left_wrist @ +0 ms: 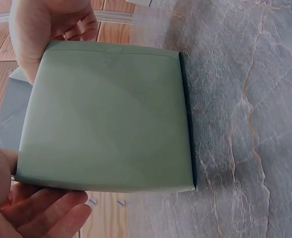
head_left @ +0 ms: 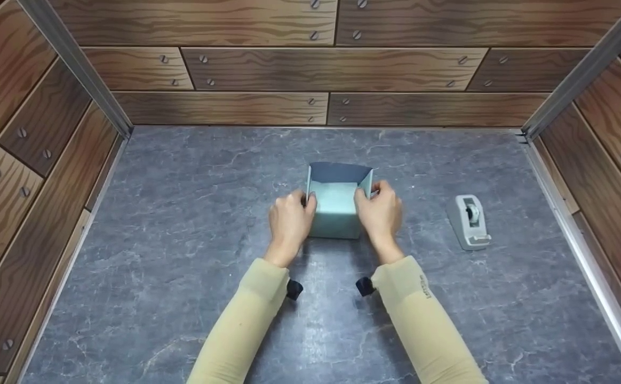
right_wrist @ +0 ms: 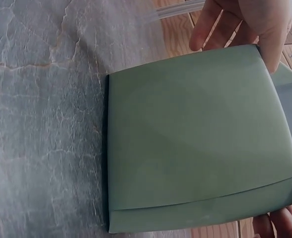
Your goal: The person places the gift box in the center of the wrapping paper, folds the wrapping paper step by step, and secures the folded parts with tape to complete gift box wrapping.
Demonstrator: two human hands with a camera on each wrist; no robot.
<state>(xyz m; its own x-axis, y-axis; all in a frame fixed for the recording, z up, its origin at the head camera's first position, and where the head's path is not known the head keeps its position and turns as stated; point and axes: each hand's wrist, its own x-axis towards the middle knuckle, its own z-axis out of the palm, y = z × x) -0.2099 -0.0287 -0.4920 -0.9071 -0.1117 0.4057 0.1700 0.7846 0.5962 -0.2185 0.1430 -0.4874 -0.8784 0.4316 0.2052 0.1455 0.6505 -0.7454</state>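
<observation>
A light green paper box (head_left: 335,223), with a bluish-grey inside showing at its raised back flap, stands on the tabletop between both hands. My left hand (head_left: 290,221) grips its left side, thumb at the near upper edge. On the opposite side, my right hand (head_left: 383,214) pinches the box's right wall between thumb and fingers. In the left wrist view, the smooth front face of the box (left_wrist: 106,119) fills the middle. A fold line runs along one side of the box (right_wrist: 200,139) in the right wrist view, where the right hand is mostly cut off.
A pale grey tape dispenser (head_left: 470,224) with a roll in it stands to the right of the box. The grey marbled tabletop (head_left: 193,213) is bordered by wood-patterned walls (head_left: 268,109) at the back and sides, with metal rails (head_left: 588,277) along the edges.
</observation>
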